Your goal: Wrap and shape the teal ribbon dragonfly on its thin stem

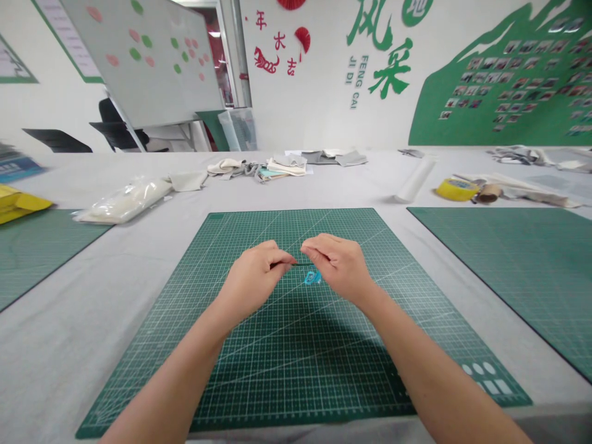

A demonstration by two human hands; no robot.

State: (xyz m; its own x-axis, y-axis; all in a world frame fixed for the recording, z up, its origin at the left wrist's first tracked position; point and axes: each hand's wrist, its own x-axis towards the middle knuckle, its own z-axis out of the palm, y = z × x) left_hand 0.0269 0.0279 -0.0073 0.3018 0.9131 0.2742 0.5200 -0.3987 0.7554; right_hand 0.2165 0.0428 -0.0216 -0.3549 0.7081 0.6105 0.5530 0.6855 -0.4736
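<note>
Between my two hands, above the middle of a green cutting mat (287, 357), runs a thin dark strip (303, 264); whether it is a cord or a stick I cannot tell. My left hand (250, 274) pinches one end of it between thumb and fingers. At the other end my right hand (340, 265) is closed, its thumb against its bent fingers, which hide that end. A small bright blue piece (312, 278), looped in outline, shows just below the strip, close to the right thumb; whether it lies on the mat or hangs I cannot tell.
More cutting mats lie at the right (509, 265) and left (46, 246). Beyond my mat are a clear plastic packet (127, 200), fabric scraps (287, 164), a white roll (415, 179) and a yellow tape roll (457, 189). A yellow packet (21, 203) sits at far left.
</note>
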